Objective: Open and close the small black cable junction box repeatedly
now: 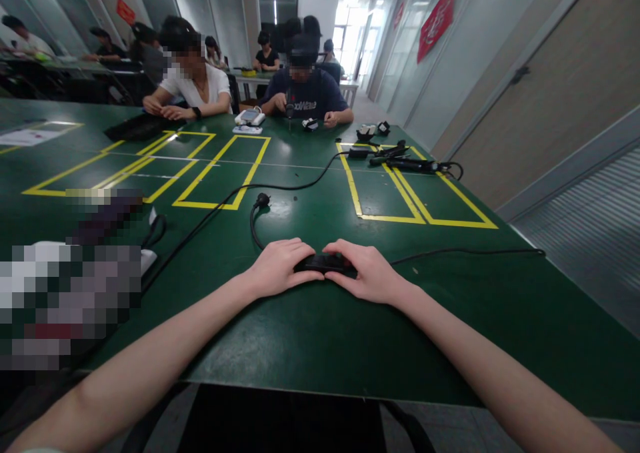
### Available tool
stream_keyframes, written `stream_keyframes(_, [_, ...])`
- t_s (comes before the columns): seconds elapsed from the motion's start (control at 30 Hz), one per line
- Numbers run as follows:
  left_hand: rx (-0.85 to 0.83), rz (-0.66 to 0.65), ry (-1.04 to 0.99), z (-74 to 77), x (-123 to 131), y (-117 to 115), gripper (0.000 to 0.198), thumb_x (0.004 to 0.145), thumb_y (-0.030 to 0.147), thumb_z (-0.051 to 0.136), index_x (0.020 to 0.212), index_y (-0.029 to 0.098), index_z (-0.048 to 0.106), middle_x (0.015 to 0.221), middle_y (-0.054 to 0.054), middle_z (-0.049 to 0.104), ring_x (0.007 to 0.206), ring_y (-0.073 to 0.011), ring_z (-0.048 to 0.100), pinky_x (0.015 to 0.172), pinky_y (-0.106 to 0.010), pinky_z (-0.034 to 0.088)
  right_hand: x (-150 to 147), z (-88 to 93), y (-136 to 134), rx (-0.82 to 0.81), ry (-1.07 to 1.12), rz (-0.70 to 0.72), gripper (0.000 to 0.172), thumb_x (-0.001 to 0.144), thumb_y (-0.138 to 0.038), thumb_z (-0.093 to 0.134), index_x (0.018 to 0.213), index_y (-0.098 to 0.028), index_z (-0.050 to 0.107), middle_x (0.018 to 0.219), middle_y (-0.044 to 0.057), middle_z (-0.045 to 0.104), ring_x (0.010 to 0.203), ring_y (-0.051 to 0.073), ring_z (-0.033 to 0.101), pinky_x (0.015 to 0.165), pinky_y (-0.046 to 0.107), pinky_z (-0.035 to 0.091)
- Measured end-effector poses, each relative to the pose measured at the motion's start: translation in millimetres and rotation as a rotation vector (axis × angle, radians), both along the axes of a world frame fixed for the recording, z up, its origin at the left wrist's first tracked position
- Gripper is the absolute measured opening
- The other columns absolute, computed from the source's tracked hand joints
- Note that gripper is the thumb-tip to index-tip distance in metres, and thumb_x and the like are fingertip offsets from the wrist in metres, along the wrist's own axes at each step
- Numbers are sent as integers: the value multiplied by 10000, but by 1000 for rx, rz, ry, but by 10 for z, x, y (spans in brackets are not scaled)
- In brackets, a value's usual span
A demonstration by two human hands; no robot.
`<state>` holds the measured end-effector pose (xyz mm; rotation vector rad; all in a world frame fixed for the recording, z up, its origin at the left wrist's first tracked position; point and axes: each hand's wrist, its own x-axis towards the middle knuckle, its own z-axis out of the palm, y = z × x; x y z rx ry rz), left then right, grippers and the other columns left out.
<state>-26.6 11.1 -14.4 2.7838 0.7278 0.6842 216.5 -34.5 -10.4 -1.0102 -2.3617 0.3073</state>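
Note:
Close in front of me, a black oblong box that looks like a power adapter (327, 263) lies low at the green table top, its ends covered by my hands. Around its left end curls my left hand (286, 266), thumb on the near side and fingers on the far side. My right hand (364, 269) grips the other end the same way, and the thumb tips almost meet. A thick black cord with a plug (262, 201) comes out from behind my left hand. From beyond my right hand a thin black cable (465, 251) runs to the table's right edge.
A long black cord (280, 187) crosses the table (280, 346). Yellow tape (205, 205) marks rectangles. Black tools with cords (410, 163) lie far right; blurred items (85, 293) at left. Two people sit opposite, one holding a drill-like tool (289, 106) near white devices (250, 117).

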Motion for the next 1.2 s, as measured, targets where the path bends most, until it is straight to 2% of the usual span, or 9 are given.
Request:
stream_keyframes(0.27, [-9, 39, 24, 43, -7, -8, 403, 1002, 564, 563, 1009, 175, 669, 824, -39, 690, 727, -190, 644, 644, -278, 437, 27, -35, 19, 7, -190, -80, 288, 1032, -415, 538, 1172, -196, 663, 1024, 102, 780, 830, 232, 738, 684, 311, 500])
stream_keyframes(0.47, [-13, 38, 30, 6, -5, -19, 378, 1031, 521, 526, 1031, 175, 678, 816, -37, 706, 708, -183, 663, 630, -272, 448, 21, -13, 25, -54, -187, -76, 267, 1026, -422, 551, 1141, -210, 664, 987, 77, 781, 813, 232, 735, 688, 314, 499])
stream_keyframes(0.57, [17, 27, -69, 39, -27, -3, 380, 1001, 518, 574, 1130, 175, 673, 912, -62, 742, 817, -211, 698, 738, -317, 522, 60, -15, 52, -88, -81, -100, 277, 1025, -427, 533, 1126, -210, 673, 968, 80, 778, 792, 234, 723, 696, 325, 500])
stream_keyframes(0.63, [108, 29, -179, 74, -49, 15, 415, 977, 483, 617, 1250, 171, 643, 1115, -114, 750, 1035, -267, 701, 936, -424, 538, 132, -9, 100, -105, 70, -178, 318, 1021, -468, 511, 1086, -208, 682, 935, 74, 766, 776, 232, 708, 697, 330, 501])
stream_keyframes(0.7, [204, 44, -262, 98, -71, 35, 450, 963, 422, 645, 1343, 184, 609, 1326, -150, 687, 1251, -314, 630, 1114, -541, 449, 245, 6, 173, -126, 266, -301, 392, 1004, -552, 493, 988, -211, 686, 852, 58, 737, 739, 222, 676, 664, 321, 495])
stream_keyframes(0.77, [236, 38, -286, 98, -82, 49, 444, 961, 364, 651, 1374, 208, 605, 1400, -143, 652, 1331, -315, 588, 1172, -572, 402, 393, 25, 262, -159, 471, -443, 487, 960, -666, 494, 837, -222, 650, 714, 34, 668, 621, 190, 595, 558, 292, 449])
stream_keyframes(0.9, [153, -42, -238, 47, -64, 45, 332, 984, 349, 625, 1279, 207, 677, 1186, -105, 751, 1142, -255, 696, 1002, -456, 566, 743, 58, 434, -153, 873, -679, 582, 862, -797, 513, 715, -235, 534, 596, -6, 566, 404, 95, 319, 378, 242, 236])
stream_keyframes(1.0, [133, -64, -202, 16, -38, 25, 276, 1013, 347, 582, 1198, 191, 714, 1081, -95, 767, 1017, -230, 719, 899, -406, 595, 1027, 57, 523, -82, 1041, -801, 552, 872, -771, 529, 748, -234, 516, 601, -19, 560, 386, 78, 305, 354, 221, 210])
stream_keyframes(1.2, [84, -71, -163, 7, -37, 13, 282, 1026, 346, 552, 1190, 179, 708, 1004, -82, 766, 931, -214, 717, 840, -371, 588, 1540, -80, 552, -210, 853, -1081, 521, 912, -702, 510, 716, -221, 550, 500, -48, 455, 371, 94, 278, 367, 251, 270])
